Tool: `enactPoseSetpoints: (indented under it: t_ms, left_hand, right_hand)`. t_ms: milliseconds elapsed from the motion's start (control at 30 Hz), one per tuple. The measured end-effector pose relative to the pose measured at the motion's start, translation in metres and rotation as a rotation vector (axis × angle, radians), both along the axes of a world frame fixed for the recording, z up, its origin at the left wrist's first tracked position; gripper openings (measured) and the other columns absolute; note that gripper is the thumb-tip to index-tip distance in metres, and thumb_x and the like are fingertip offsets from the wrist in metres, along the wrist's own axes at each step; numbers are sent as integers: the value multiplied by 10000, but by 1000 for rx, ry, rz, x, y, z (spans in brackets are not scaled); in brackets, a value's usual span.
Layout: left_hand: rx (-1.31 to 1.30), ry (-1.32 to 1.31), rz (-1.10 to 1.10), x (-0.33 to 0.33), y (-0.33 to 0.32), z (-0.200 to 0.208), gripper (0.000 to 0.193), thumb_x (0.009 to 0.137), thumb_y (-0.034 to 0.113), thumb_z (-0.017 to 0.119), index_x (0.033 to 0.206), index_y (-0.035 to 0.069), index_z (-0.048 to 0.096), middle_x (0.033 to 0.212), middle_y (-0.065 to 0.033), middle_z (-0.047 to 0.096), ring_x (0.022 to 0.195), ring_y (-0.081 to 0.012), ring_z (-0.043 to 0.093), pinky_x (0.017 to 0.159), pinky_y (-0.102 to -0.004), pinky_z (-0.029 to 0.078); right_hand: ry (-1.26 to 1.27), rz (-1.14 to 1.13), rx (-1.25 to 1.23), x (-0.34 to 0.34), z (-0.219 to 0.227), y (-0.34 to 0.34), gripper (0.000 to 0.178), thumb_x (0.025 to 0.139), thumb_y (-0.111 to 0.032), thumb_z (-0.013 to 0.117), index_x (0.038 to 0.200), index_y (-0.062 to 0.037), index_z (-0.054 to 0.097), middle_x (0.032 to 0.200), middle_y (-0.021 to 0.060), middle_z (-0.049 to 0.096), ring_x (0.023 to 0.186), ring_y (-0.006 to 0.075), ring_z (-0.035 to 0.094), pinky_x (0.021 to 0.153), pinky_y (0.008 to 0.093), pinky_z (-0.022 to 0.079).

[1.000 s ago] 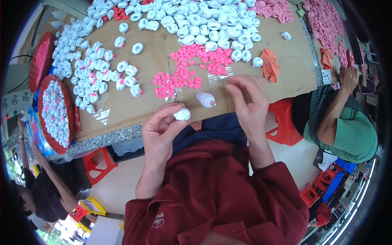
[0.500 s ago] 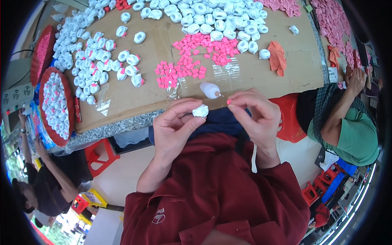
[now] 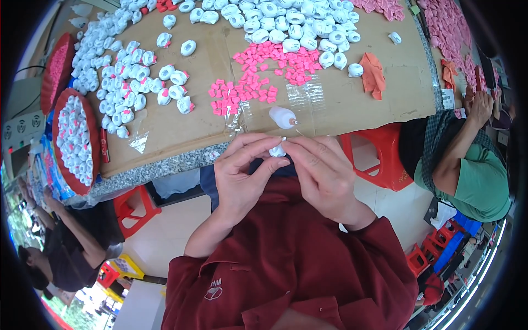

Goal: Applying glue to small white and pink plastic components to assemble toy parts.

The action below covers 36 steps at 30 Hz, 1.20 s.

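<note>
My left hand [image 3: 237,175] pinches a small white rounded piece [image 3: 277,149] between thumb and fingertips, just off the table's near edge. Against that piece press the closed fingertips of my right hand [image 3: 325,173]. The small pink piece seen in this hand a moment earlier is covered by the fingers now. Just beyond both hands, a white squeeze bottle [image 3: 282,117] with a thin needle tip lies on its side on the cardboard. Small pink pieces [image 3: 225,98] are scattered past the bottle, and white ring-like pieces [image 3: 275,25] are heaped behind them.
At left, white pieces with pink bits [image 3: 132,88] cover the cardboard [image 3: 187,129]. Red trays [image 3: 94,137] stand by the left edge. An orange cloth-like scrap [image 3: 373,76] lies at right. A red stool [image 3: 379,159] and a co-worker in green [image 3: 476,181] are on the right.
My right hand has moved left, bringing its fingertips from a gap away up to the white piece. The left hand has shifted slightly right. The pink piece has gone out of sight.
</note>
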<state>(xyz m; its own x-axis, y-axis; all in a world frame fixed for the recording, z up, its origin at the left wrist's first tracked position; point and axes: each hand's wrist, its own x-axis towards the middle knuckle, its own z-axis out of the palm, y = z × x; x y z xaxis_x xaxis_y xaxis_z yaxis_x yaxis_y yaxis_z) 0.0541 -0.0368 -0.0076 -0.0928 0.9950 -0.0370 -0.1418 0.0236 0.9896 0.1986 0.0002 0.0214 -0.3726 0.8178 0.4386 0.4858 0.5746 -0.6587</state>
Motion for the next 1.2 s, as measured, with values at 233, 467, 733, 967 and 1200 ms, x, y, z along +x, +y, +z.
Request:
enactPoseSetpoints:
  t_ms: [233,467,733,967,1200]
  left_hand:
    - [36,131,-99,-8,6,9,278,688,-72,660,952,15,650,956,-93,602,841,-131,577,687,-218,488]
    - [43,179,-130,-13,5,9,269,699,-51,646,950,48,655,925,-75,625,805,-150,607,693,-235,500]
    - [19,188,-151,-35,3,11,216,695,-49,653,900,20,657,892,-96,627,836,-163,593,710,-251,485]
    - [61,832,302,-77,17,3,272,691,-19,652,949,68,649,1058,-100,571,1009,-232,531,709,-286,457]
    - [266,1502,181,-98,64,10,377,773,302,607,1122,166,564,1184,-40,485,1213,-272,338,961,-439,155]
  right_hand:
    - [197,57,-494,14,-1,12,146,668,30,656,806,-14,650,709,69,617,649,144,548,584,244,428]
    - [187,-16,-404,2,-5,2,84,661,26,663,725,-16,627,685,53,604,636,153,530,586,258,412]
    - [268,-24,-290,-17,-15,-7,130,644,44,670,755,-17,642,691,73,611,630,185,555,565,271,438]
    - [278,-87,-271,-4,-22,-1,132,636,50,675,754,10,633,722,91,622,658,209,573,584,280,447]
    - [94,-151,-312,-6,-11,14,456,598,-88,768,990,-13,547,919,74,552,785,154,503,653,256,409]
